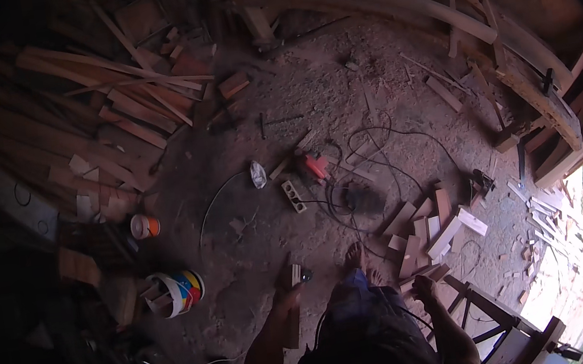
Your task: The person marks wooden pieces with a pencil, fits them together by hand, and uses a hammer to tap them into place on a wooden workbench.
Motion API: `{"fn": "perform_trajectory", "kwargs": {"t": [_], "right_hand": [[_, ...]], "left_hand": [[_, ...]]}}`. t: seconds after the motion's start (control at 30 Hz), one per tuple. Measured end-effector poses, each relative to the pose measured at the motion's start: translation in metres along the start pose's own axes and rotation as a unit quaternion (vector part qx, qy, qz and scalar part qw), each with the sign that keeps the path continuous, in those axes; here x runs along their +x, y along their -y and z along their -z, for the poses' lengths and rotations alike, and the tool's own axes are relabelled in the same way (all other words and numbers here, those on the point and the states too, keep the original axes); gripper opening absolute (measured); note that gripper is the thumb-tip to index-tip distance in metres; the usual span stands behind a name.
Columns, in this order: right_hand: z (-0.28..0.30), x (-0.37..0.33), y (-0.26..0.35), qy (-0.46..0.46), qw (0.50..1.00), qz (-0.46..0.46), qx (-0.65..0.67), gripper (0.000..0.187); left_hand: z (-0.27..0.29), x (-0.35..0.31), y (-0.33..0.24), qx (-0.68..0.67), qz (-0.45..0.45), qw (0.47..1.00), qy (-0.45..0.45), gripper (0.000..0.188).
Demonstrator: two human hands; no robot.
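My left hand (291, 298) is closed round a narrow wooden strip (293, 330) held low, left of my legs. A small dark object with a bluish glint (307, 276) is at the strip's far end; its kind is too small to tell. My right hand (424, 287) is curled on the right, beside a short piece of wood (436, 273) and a dark metal-legged stand (488, 307). What its fingers hold, if anything, is hidden. My bare foot (355, 253) shows between the hands.
Ahead lie a red power tool (316, 167), a perforated block-like socket strip (293, 196) and looping black cables (388, 132). Cut wood blocks (410, 255) are heaped at right. Paint buckets (187, 291) stand left, below stacked planks (127, 104). A long beam (386, 4) crosses the far side.
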State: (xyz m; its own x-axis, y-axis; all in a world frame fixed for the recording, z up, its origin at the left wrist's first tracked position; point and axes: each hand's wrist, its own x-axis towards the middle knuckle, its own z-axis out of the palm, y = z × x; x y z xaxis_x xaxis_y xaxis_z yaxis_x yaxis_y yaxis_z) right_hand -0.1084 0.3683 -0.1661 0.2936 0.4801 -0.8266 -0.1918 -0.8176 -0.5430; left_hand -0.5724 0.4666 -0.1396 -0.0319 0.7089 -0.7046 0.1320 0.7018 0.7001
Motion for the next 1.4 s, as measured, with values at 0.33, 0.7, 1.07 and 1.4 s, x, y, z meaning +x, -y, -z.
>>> {"fn": "perform_trajectory", "kwargs": {"t": [0.33,0.7,1.07,1.4], "right_hand": [[0.017,0.026,-0.046,0.115,0.991,-0.033,-0.066,0.017],[-0.121,0.097,-0.106,0.170,0.956,0.060,-0.230,0.033],[-0.405,0.155,-0.279,0.226,0.921,0.065,-0.311,0.027],[-0.635,0.229,-0.364,0.166,0.803,0.197,-0.538,0.041]], "left_hand": [[-0.043,-0.144,0.144,0.314,0.227,0.921,-0.049,0.063],[0.089,-0.198,0.115,-0.171,-0.041,0.947,-0.268,0.062],[0.196,-0.139,0.208,-0.108,-0.040,0.962,-0.248,0.080],[0.310,-0.158,0.331,-0.124,0.073,0.896,-0.421,0.078]]}}
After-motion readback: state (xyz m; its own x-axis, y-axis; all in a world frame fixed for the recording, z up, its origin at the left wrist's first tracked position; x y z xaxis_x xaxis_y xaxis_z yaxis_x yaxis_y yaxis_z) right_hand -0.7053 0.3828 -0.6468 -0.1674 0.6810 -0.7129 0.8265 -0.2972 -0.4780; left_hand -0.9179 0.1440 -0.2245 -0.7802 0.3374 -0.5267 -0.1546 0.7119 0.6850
